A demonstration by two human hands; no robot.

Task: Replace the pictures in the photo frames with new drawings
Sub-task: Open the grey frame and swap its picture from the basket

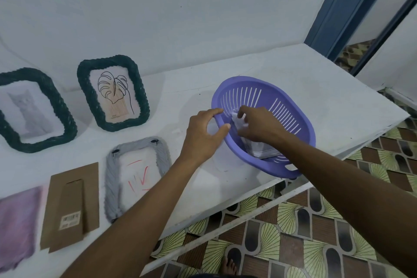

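Fingers [216, 112] and thumb of my left hand [203, 135] curl round the near rim of the purple basket [302, 124], gripping it. Inside it, my right hand [259, 126] pinches the top of the white drawings [261, 150], fingertips bent onto the paper. The basket's right end reaches the front edge of the table [338, 88]; bare surface lies behind it. Left of my arm lie the grey frame [110, 178], face down under a red-lined sheet [140, 174], a cardboard backing [70, 205] and a purple cloth [15, 221]. The leaf frame [141, 99] and another dark green frame [40, 143] stand by the wall [180, 18].
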